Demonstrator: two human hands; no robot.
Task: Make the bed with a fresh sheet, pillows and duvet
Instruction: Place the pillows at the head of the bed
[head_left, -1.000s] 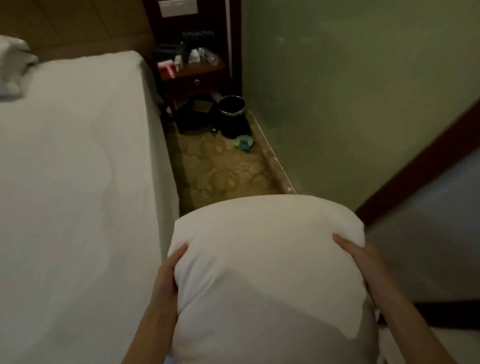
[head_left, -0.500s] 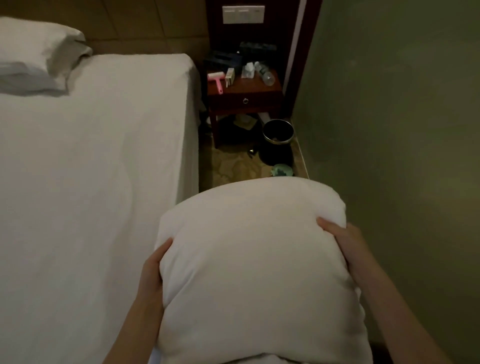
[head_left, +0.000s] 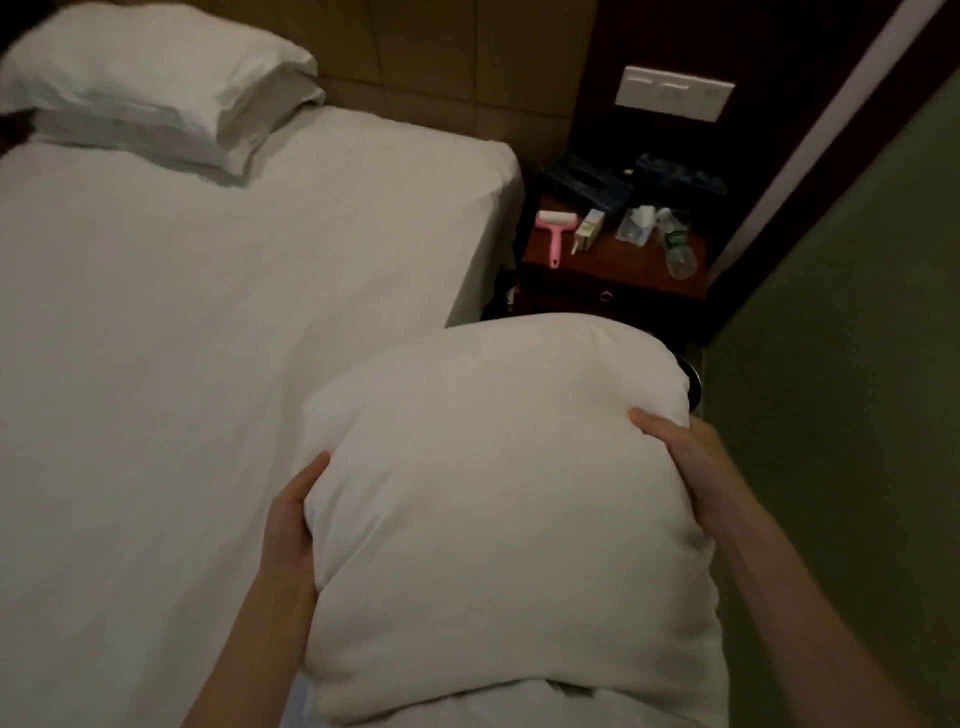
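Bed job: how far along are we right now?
Done: a white sheet covers the mattress, and one pillow lies at the head. In hand: the second pillow, gripped by the left hand and right hand, not yet on the bed. Left: place it; no duvet is in view.

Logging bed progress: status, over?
Left hand and right hand both grip carried pillow. One pillow already at bedhead. Sheet on; path unobstructed.

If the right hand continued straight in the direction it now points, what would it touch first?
Probably the dark bin beside the nightstand, just past the pillow that the right hand holds. Depth is unclear.
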